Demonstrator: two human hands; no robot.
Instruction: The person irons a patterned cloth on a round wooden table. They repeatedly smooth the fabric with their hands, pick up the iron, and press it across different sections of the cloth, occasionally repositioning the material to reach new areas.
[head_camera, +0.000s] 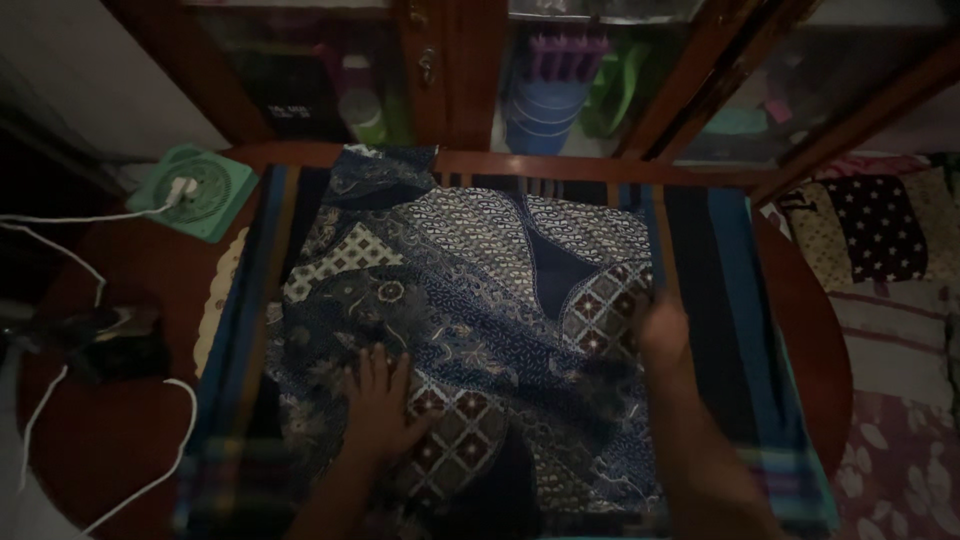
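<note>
At the far left of the round wooden tabletop a small green fan stands with a white cable that loops across the wood toward the near edge, and a dark object, too dim to identify, lies beside the loop; a sleeve or a trailing fold of cloth could catch that cable and drag the fan off its place. Next comes the dark striped cloth spread as an underlay, and on it, in the middle of the tabletop, the blue patterned batik shirt lies flat with its neckline toward the cabinet. The left hand rests flat on the lower part of the shirt, fingers spread and unclenched, pressing rather than gripping. If it pushes sideways, I judge the loose underlay could creep and wrinkle, taking the shirt askew with it. The right hand sits at the shirt's right edge, blurred; whether it pinches the fabric or only touches it cannot be told. A pull there while the left hand pins the cloth might leave a crooked crease. Further right, the polka-dot fabric and floral bedding lie close beside the tabletop, where an overhanging edge could slide down.
</note>
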